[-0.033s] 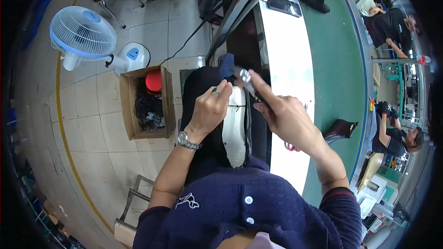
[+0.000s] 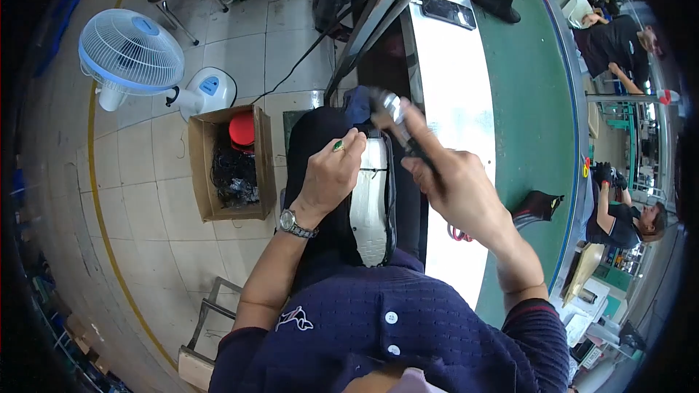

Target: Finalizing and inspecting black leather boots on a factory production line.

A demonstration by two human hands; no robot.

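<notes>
On my lap lies a black shoe with its pale bottom (image 2: pixel 370 211) turned up and a dark string across it. My left hand (image 2: pixel 331 175), wearing a green-stoned ring and a wristwatch, is closed in a pinch at the shoe's far end. What its fingertips hold is too small to make out. My right hand (image 2: pixel 459 189) grips a hammer (image 2: pixel 391 108) with a dark handle; its shiny metal head, smeared by motion, hovers just above that far end. A dark blue cloth-like thing (image 2: pixel 357 104) sits beyond the shoe.
A white bench top (image 2: pixel 455 87) at my right carries a phone (image 2: pixel 445 11) and red-handled scissors (image 2: pixel 459 233). Beside it, a green belt (image 2: pixel 528 124) bears two dark shoes. At left stand a cardboard box (image 2: pixel 269 167) and a fan (image 2: pixel 131 51). Two people work at far right.
The hammer head has shifted slightly up and to the right, away from my left fingertips, and is more blurred. My left hand stays at the shoe's far end.
</notes>
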